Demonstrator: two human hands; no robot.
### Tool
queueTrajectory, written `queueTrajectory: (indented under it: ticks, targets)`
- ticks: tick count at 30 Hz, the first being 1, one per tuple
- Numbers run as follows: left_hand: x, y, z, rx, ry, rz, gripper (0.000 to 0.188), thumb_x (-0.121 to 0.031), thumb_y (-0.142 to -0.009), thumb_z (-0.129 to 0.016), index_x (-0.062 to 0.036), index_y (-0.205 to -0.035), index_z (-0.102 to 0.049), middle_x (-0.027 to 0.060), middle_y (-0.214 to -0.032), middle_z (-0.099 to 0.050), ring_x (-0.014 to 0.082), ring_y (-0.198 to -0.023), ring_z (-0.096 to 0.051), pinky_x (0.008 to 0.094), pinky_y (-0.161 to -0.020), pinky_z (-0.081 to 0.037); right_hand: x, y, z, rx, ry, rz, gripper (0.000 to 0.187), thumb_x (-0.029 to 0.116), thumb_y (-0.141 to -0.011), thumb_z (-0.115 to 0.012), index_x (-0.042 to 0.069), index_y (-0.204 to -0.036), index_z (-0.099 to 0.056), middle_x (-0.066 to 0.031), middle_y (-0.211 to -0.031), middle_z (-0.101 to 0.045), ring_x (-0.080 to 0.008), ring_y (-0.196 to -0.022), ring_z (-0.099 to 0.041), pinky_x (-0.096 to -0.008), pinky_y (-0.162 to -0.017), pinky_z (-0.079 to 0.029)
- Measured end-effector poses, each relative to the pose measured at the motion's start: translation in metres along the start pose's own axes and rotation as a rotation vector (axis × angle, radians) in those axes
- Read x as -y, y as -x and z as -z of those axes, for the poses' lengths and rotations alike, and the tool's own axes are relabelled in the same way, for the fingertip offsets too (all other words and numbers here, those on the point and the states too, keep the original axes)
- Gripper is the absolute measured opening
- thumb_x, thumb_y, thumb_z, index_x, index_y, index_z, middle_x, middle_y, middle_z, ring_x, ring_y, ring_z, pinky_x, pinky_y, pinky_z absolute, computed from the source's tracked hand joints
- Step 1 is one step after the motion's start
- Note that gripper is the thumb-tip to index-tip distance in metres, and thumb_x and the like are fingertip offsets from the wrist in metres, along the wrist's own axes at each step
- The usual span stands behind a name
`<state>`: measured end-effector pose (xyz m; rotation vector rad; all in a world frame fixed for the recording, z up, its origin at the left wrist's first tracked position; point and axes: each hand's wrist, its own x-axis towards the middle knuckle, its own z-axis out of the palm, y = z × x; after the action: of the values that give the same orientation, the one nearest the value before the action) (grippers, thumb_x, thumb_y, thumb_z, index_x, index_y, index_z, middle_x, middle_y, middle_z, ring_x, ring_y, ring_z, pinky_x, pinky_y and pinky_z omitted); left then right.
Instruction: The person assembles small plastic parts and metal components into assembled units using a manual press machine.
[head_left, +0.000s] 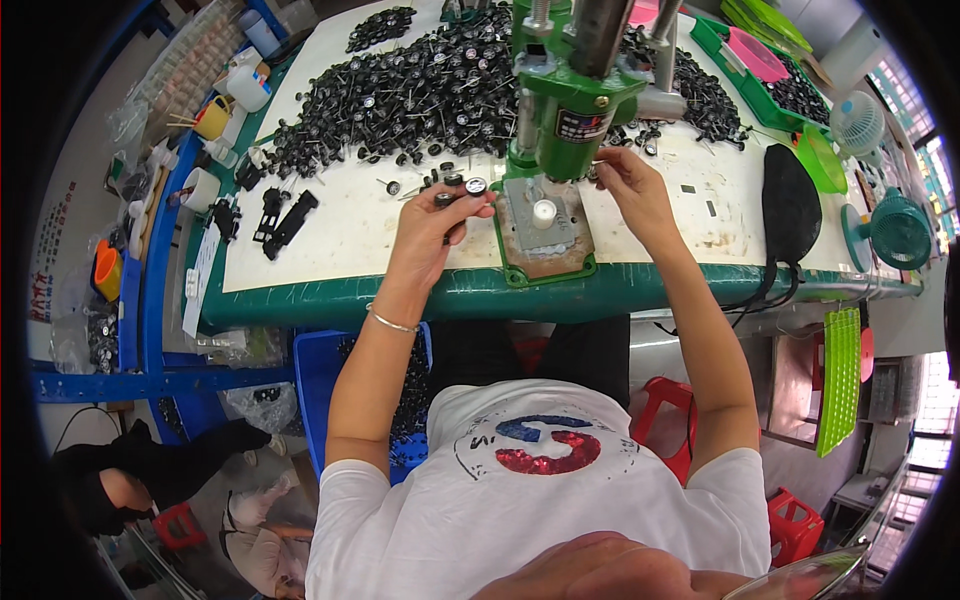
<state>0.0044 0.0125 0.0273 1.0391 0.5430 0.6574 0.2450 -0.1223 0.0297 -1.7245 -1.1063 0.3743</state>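
My left hand (440, 222) is closed around several small black toy wheels, left of the press. One wheel (476, 186) with a shiny silver hub shows at its fingertips. Just right of the press head, the thumb and fingers of my right hand (638, 192) pinch a small dark part, partly hidden; its kind is hard to make out. Between the hands stands a green bench press (572, 135). Its ram is above a metal base plate (522, 252), where a round white piece (544, 211) sits.
A wide heap of black wheels on metal axles (400, 105) covers the table's far part. Black plastic chassis parts (290, 222) lie at left. A black face mask (790, 205), small fans (898, 228) and a green tray (735, 70) stand right. A blue bin (312, 385) is below the table edge.
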Motion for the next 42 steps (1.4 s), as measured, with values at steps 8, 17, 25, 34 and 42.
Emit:
queueTrajectory:
  ticks: [8, 17, 25, 34, 42]
  targets:
    - [0.008, 0.007, -0.034, 0.037, -0.159, -0.111, 0.017, -0.007, -0.078, -0.074, -0.0025, -0.094, -0.071, -0.0007, -0.079, -0.066, 0.0035, -0.067, -0.054, 0.0188, -0.058, -0.039, 0.022, 0.024, -0.039, 0.172, -0.107, 0.112, 0.021, 0.017, -0.092, -0.056, -0.001, -0.100, -0.062, -0.0096, -0.088, -0.056, -0.0222, -0.076, -0.056, -0.0321, -0.068, -0.045]
    - [0.012, 0.006, -0.044, 0.042, -0.109, -0.119, 0.019, -0.005, -0.078, -0.075, -0.0018, -0.096, -0.071, -0.0015, -0.082, -0.066, 0.0043, -0.074, -0.057, 0.0206, -0.067, -0.045, 0.024, 0.033, -0.046, 0.074, -0.028, 0.188, 0.022, 0.017, -0.090, -0.059, 0.000, -0.103, -0.063, -0.0103, -0.089, -0.055, -0.0214, -0.076, -0.055, -0.0304, -0.068, -0.044]
    - [0.018, 0.001, -0.052, 0.094, -0.232, -0.157, 0.017, -0.005, -0.077, -0.075, 0.0006, -0.092, -0.070, 0.0006, -0.080, -0.067, 0.0046, -0.070, -0.058, 0.0201, -0.066, -0.048, 0.016, 0.019, -0.017, 0.035, -0.501, -0.067, 0.030, 0.025, -0.096, -0.052, 0.002, -0.110, -0.066, -0.0016, -0.089, -0.058, -0.0079, -0.071, -0.053, -0.0234, -0.069, -0.043]
    - [0.020, -0.011, -0.066, 0.095, -0.233, -0.248, 0.013, -0.004, -0.077, -0.073, -0.0012, -0.089, -0.069, -0.0011, -0.078, -0.066, 0.0039, -0.069, -0.057, 0.0204, -0.064, -0.046, 0.086, -0.056, 0.069, -0.099, -0.709, 0.120, 0.036, 0.024, -0.096, -0.049, -0.002, -0.120, -0.057, -0.0056, -0.109, -0.060, -0.0155, -0.108, -0.053, -0.0315, -0.092, -0.041]
    - [0.017, -0.016, -0.062, 0.121, -0.224, -0.197, 0.010, -0.001, -0.077, -0.072, -0.0016, -0.086, -0.067, -0.0021, -0.077, -0.063, 0.0040, -0.071, -0.057, 0.0197, -0.064, -0.047, 0.222, -0.107, 0.063, -0.163, -0.832, 0.060, 0.019, 0.022, -0.097, -0.051, 0.006, -0.089, -0.057, 0.0067, -0.058, -0.043, -0.0028, -0.044, -0.039, -0.0175, -0.039, -0.031]
